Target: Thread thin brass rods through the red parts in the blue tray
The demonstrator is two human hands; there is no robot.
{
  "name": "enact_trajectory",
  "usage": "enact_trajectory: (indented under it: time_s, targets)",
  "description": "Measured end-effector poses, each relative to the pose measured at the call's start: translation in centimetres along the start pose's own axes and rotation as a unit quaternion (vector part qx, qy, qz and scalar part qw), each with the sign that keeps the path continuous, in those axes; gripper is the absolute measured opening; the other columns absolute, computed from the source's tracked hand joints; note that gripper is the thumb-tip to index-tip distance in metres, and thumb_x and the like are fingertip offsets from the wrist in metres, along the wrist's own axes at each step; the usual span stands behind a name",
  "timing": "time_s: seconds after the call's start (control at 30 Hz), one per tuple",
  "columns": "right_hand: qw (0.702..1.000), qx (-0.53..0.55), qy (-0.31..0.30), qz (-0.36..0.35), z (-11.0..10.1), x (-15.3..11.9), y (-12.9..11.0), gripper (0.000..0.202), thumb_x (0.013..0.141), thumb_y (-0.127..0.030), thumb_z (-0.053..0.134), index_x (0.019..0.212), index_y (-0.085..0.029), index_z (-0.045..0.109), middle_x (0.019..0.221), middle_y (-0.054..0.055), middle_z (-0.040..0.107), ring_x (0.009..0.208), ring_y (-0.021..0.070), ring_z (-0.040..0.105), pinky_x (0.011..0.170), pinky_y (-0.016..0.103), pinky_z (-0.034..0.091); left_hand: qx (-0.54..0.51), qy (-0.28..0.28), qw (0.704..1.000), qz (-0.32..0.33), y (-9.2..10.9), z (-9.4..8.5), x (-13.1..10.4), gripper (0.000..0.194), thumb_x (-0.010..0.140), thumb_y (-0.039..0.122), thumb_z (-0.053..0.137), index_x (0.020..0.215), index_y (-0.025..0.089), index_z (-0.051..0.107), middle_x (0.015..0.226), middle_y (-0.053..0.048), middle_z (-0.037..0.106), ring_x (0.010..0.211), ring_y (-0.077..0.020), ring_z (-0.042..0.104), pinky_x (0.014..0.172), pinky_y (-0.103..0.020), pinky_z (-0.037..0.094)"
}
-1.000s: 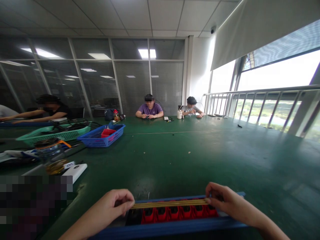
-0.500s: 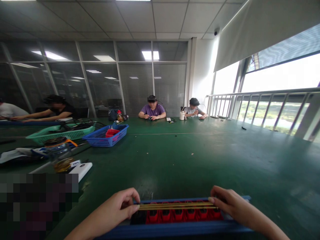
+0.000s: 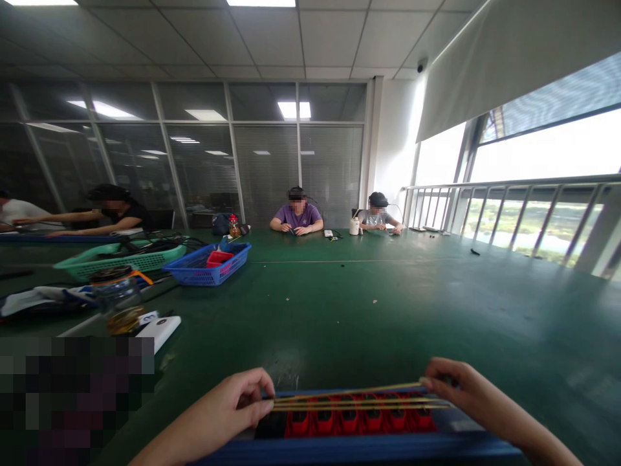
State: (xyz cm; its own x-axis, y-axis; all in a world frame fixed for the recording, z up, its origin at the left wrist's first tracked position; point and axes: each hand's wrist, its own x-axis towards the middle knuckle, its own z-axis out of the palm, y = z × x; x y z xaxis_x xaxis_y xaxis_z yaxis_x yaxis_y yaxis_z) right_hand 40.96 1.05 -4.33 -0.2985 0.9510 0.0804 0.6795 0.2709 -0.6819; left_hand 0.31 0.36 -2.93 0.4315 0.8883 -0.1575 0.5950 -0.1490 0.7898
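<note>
Several thin tan sticks (image 3: 349,405) stretch above a blue-edged tray (image 3: 359,448) close in front of me. Inside the tray stands a row of red holders (image 3: 349,422) with dark centres, beside a black block (image 3: 270,428) at the left. My left hand (image 3: 247,398) pinches the left ends of the sticks between thumb and fingers. At the other side my right hand (image 3: 449,382) has its fingertips closed on the end of one stick, which slants upward away from the others.
A blue basket (image 3: 208,266) with a red item, a green basket (image 3: 116,257) of cables, a glass jar (image 3: 119,301) and a white device (image 3: 162,331) lie at the left. People sit at the table's far side and far left.
My right hand has moved slightly right and up, raising the right end of one stick away from the rest. My left hand keeps its pinch.
</note>
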Motion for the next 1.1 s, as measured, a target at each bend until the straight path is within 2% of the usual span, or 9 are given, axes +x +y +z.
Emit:
enact_trajectory:
  time_s: [0.1, 0.2, 0.33, 0.43, 0.57, 0.7, 0.8, 0.9, 1.1]
  targets:
    - [0.995, 0.068, 0.065, 0.031, -1.0, -0.2, 0.6, 0.038, 0.084, -0.05, 0.038, 0.065, -0.019, 0.049, 0.062, -0.001, 0.046, 0.061, 0.0135, 0.045, 0.06, 0.021, 0.039, 0.005, -0.004, 1.0, 0.0, -0.1, -0.1, 0.0, 0.022, 0.079, 0.038, 0.047, 0.091, 0.02, 0.051, 0.072, 0.004, 0.054, 0.067, -0.0115, 0.05, 0.06, -0.019, 0.038]
    - [0.983, 0.106, 0.136, 0.061, -2.5, -0.7, 1.4, 0.037, 0.084, -0.05, 0.037, 0.065, -0.02, 0.047, 0.062, -0.001, 0.045, 0.062, 0.0141, 0.045, 0.064, 0.022, 0.04, 0.005, -0.008, 1.0, 0.002, -0.2, -0.1, 0.0, 0.024, 0.079, 0.039, 0.046, 0.095, 0.021, 0.05, 0.071, 0.004, 0.054, 0.066, -0.0115, 0.05, 0.06, -0.019, 0.038]
    - [0.978, 0.12, 0.158, 0.062, -3.6, -0.1, 2.0, 0.039, 0.082, -0.05, 0.04, 0.06, -0.019, 0.047, 0.059, -0.001, 0.044, 0.058, 0.0132, 0.042, 0.06, 0.023, 0.04, 0.011, -0.006, 1.0, -0.007, -0.3, 0.0, 0.0, 0.026, 0.079, 0.042, 0.047, 0.094, 0.021, 0.049, 0.07, 0.004, 0.053, 0.064, -0.0114, 0.05, 0.058, -0.018, 0.037]
    - [0.983, 0.11, 0.141, 0.047, -2.8, 1.9, 2.1, 0.041, 0.082, -0.053, 0.038, 0.064, -0.018, 0.051, 0.06, -0.001, 0.047, 0.058, 0.0133, 0.044, 0.06, 0.024, 0.04, 0.01, -0.005, 1.0, -0.005, -0.3, 0.0, -0.1, 0.028, 0.078, 0.044, 0.048, 0.094, 0.021, 0.047, 0.07, 0.004, 0.053, 0.064, -0.0113, 0.049, 0.057, -0.018, 0.037]
    - [0.994, 0.065, 0.091, 0.019, -0.4, 5.6, 2.4, 0.049, 0.083, -0.058, 0.031, 0.066, -0.017, 0.053, 0.057, -0.002, 0.048, 0.056, 0.0131, 0.046, 0.06, 0.024, 0.041, 0.027, 0.003, 1.0, 0.003, -0.5, -0.6, -0.3, 0.029, 0.079, 0.047, 0.046, 0.085, 0.019, 0.051, 0.069, 0.004, 0.052, 0.064, -0.011, 0.045, 0.055, -0.017, 0.035]
    - [0.999, -0.015, 0.036, -0.016, 1.4, 8.1, 2.3, 0.043, 0.084, -0.051, 0.035, 0.071, -0.016, 0.057, 0.056, -0.002, 0.05, 0.054, 0.012, 0.047, 0.054, 0.022, 0.039, 0.071, 0.012, 0.997, 0.011, -0.5, -1.3, -0.7, 0.032, 0.081, 0.047, 0.043, 0.076, 0.017, 0.053, 0.069, 0.003, 0.052, 0.064, -0.011, 0.045, 0.056, -0.017, 0.034]
    - [0.992, -0.108, -0.015, -0.057, 2.2, 8.9, 2.0, 0.028, 0.08, -0.041, 0.048, 0.077, -0.017, 0.062, 0.065, 0.0, 0.059, 0.059, 0.0128, 0.051, 0.055, 0.022, 0.039, 0.121, 0.026, 0.992, 0.005, -0.4, -1.6, -0.8, 0.035, 0.08, 0.049, 0.043, 0.074, 0.018, 0.056, 0.073, 0.002, 0.054, 0.069, -0.0127, 0.049, 0.059, -0.018, 0.035]
    - [0.977, -0.188, -0.046, -0.085, 2.7, 9.4, 1.8, 0.016, 0.076, -0.03, 0.053, 0.079, -0.019, 0.064, 0.073, 0.001, 0.064, 0.066, 0.0143, 0.056, 0.06, 0.022, 0.04, 0.149, 0.025, 0.989, 0.001, -0.1, -1.7, -0.7, 0.032, 0.079, 0.048, 0.045, 0.075, 0.019, 0.058, 0.075, 0.003, 0.057, 0.072, -0.0137, 0.051, 0.061, -0.018, 0.036]
    - [0.968, -0.227, -0.046, -0.094, 3.6, 9.8, 2.0, 0.014, 0.076, -0.022, 0.051, 0.08, -0.019, 0.064, 0.079, 0.003, 0.064, 0.07, 0.0142, 0.059, 0.063, 0.022, 0.042, 0.193, 0.033, 0.981, 0.015, 0.6, -2.2, -0.5, 0.019, 0.076, 0.04, 0.053, 0.076, 0.023, 0.06, 0.08, 0.005, 0.06, 0.077, -0.0131, 0.054, 0.066, -0.017, 0.037]
